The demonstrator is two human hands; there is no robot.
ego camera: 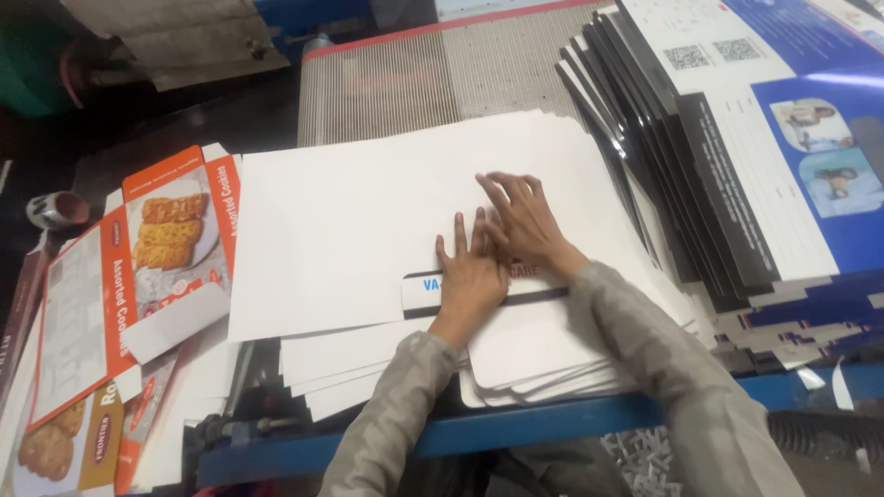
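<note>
Left hand [470, 276]: flat, fingers spread, palm down on the stack of white card sheets [387, 230]; nothing gripped. I see its heel over a dark band printed across a sheet lower in the pile.

Right hand [525, 221]: also flat and open, fingers fanned toward the far left, pressed on the top sheet; it touches the left hand along the thumb side. Grey sleeves [645, 350] cover both forearms.

White card stack: large blank sheets, matte, uneven edges fanned out at the near side, so several layers show as steps. Rounded-corner sheets [534, 354] jut out below the hands, overhanging the near edge of the blue worktop [516, 425]. I read the stack as lying mid-worktop, its far edge meeting a ribbed grey belt [405, 83] with a red border.

Right of the stack: printed box blanks [764, 175] in blue, white and black, leaning in a slanted pile, their left edges just beside the white sheets; little open room on that side.

Left of the stack: orange-and-white biscuit carton blanks [120, 276], lying flat and overlapping, one corner tucked under the white sheets. A roll of tape [55, 210] sits at the far left edge.

Open room: the far-left part of the top sheet is bare; the belt beyond is bare too.
</note>
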